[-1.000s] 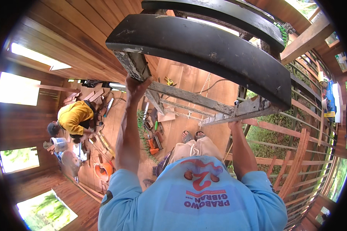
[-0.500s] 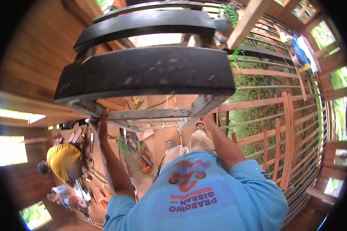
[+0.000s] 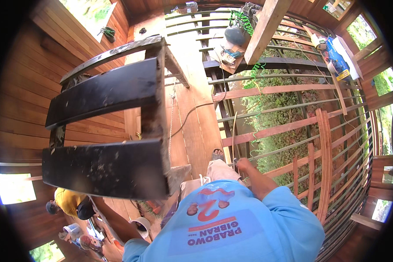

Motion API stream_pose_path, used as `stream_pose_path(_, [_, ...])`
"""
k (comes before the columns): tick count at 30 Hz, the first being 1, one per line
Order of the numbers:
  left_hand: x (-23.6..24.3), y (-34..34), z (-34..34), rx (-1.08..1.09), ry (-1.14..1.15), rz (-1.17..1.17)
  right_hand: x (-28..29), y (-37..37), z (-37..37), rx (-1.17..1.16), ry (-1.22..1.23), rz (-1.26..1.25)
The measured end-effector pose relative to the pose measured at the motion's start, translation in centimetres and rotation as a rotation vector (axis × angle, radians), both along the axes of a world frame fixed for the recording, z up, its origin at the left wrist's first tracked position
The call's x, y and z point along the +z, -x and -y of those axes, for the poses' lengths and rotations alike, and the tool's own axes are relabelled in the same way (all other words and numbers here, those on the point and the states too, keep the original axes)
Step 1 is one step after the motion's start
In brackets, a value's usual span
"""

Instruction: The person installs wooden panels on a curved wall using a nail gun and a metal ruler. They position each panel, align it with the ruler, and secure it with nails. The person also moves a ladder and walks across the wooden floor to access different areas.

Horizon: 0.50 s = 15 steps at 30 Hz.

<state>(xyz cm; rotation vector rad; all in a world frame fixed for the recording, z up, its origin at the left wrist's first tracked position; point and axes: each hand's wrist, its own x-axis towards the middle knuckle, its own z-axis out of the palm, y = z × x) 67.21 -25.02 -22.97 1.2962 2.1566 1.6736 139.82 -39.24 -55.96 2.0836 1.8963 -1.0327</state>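
A wooden stand topped with several black slats (image 3: 102, 168) fills the left side, tilted and close to me. My left forearm (image 3: 113, 218) reaches up to its near slat and passes behind it. That slat hides my left hand, so its grip does not show. My right hand (image 3: 243, 164) is apart from the stand, beside my right hip, near my sandalled foot (image 3: 217, 154). Its fingers are curled closed. Whether they hold anything is too small to make out; a thin hose (image 3: 234, 135) runs close by.
Planks (image 3: 192, 118) form a walkway ahead; open floor joists (image 3: 288, 126) with greenery below lie to the right. An upright post (image 3: 266, 32) stands near a power tool (image 3: 231, 56) and a green coiled hose (image 3: 253, 83). A person in yellow (image 3: 70, 201) bends at the left, near a bucket (image 3: 141, 225).
The stand has swung left and nearer, turning as it moved. My right hand has let go of it and dropped to my right side. The walkway ahead has come into view.
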Motion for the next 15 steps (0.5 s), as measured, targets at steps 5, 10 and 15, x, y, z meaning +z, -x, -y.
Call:
stream_pose_path(5, [1.4, -0.9, 1.2, 0.237, 0.028, -0.123, 6.4, -6.4, -9.7, -0.975, 0.131, -0.566])
stream_pose_path(10, [1.0, -3.3, 2.9, 0.458, 0.039, -0.227, 11.8, -8.6, -15.8, -1.091, 0.016, -0.755])
stream_pose_path(15, [-2.4, -10.3, 6.1, 0.674, 0.024, -0.276, 13.4, -7.1, -20.7, -1.057, 0.176, -0.802])
